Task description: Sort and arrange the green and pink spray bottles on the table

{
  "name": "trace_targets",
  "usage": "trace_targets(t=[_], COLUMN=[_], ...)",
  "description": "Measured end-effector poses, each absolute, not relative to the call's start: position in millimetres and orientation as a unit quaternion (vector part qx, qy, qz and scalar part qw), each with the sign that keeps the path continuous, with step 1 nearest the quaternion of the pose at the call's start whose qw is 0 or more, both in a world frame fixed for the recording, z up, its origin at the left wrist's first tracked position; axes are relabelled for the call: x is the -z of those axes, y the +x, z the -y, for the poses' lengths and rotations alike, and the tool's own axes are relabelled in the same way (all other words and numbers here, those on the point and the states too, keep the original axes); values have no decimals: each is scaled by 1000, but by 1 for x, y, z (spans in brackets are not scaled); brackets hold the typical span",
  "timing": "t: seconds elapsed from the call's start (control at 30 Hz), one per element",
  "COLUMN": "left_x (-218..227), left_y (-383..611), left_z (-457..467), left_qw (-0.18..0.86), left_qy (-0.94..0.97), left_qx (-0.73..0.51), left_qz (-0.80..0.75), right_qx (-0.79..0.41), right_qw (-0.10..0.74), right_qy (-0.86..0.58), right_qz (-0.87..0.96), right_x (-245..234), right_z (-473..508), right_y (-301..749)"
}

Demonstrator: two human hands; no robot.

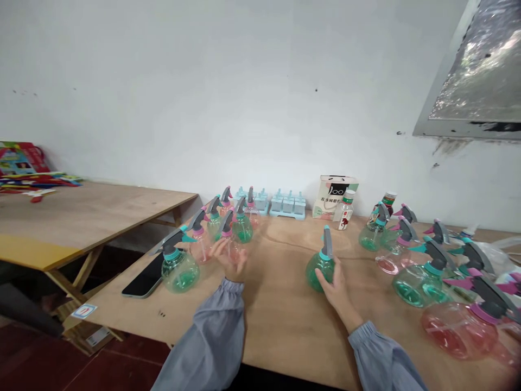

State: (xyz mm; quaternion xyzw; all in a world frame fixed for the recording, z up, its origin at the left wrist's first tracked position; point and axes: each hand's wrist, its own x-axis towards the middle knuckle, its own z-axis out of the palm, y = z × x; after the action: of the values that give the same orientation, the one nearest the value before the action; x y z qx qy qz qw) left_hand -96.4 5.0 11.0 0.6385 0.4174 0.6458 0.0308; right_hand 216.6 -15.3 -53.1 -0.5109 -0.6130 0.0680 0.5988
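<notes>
My right hand (336,290) is wrapped round the lower right side of a green spray bottle (315,270), which stands upright with its grey and teal trigger head on top. My left hand (230,262) is at the near side of a pink spray bottle (235,247) with a grey and pink head. Its fingers are apart and curved, and they hide part of that bottle; whether they touch it is hard to see. Close by on the left stands another green spray bottle (180,274), beside several more pink and green ones (244,228).
A black phone (144,278) lies near the table's left edge. Pale blue ice-pop moulds (287,205), a printed paper bag (329,196) and a white bottle (344,212) stand along the wall. Several spray bottles (459,328) crowd the right side. Another table (101,212) is at left.
</notes>
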Motion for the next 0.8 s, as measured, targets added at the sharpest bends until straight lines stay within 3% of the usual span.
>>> trace_targets(t=[0.1, 0.33, 0.5, 0.63, 0.8], left_x=[-18, -36, -39, -33, -25], left_y=[-51, 34, 34, 22, 6], left_z=[6, 25, 22, 15, 8], left_qw=[33, 262, 255, 229, 274], left_qy=[658, 704, 681, 674, 639], left_qx=[-654, -555, -584, -614, -632], left_qz=[-372, -357, -361, -340, -342], right_qx=[-90, -167, -153, -18, 285], right_qw=[551, 466, 433, 468, 584], right_qy=[-462, -401, -421, -417, -431], right_qz=[689, 771, 782, 779, 626], right_x=[56, 60, 54, 32, 9], right_z=[22, 36, 44, 82, 137], right_y=[203, 184, 184, 207, 318])
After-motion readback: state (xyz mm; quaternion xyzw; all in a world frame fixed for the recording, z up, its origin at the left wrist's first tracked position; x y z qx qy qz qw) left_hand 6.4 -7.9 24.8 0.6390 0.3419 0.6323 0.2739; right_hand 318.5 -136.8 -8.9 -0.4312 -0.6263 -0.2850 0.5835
